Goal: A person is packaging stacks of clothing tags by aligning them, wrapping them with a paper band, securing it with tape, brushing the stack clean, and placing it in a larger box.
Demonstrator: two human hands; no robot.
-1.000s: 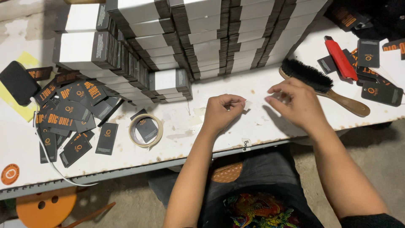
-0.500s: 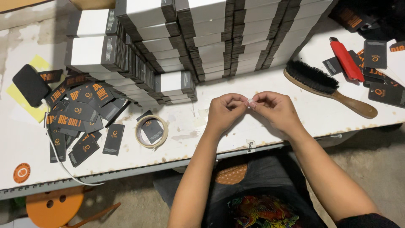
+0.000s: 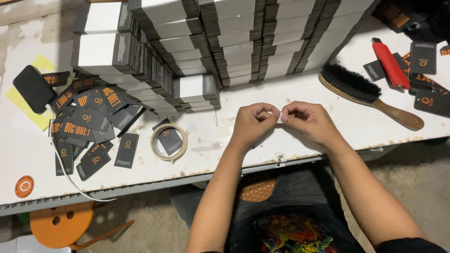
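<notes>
I log: left hand [image 3: 251,122] and right hand [image 3: 307,121], fingertips pinched together on a tiny pale item [image 3: 281,115], too small to identify, right of the tape ring [image 3: 168,141] on the white table [image 3: 300,93].

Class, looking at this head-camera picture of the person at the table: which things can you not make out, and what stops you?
- Tiny pale item pinched between left hand and right hand: too small, covered by fingertips.
- Stacked boxes: cut off by the top edge.
- Dark tags at right: cut off by the right edge.
- Orange stool: partly under the table.
</notes>
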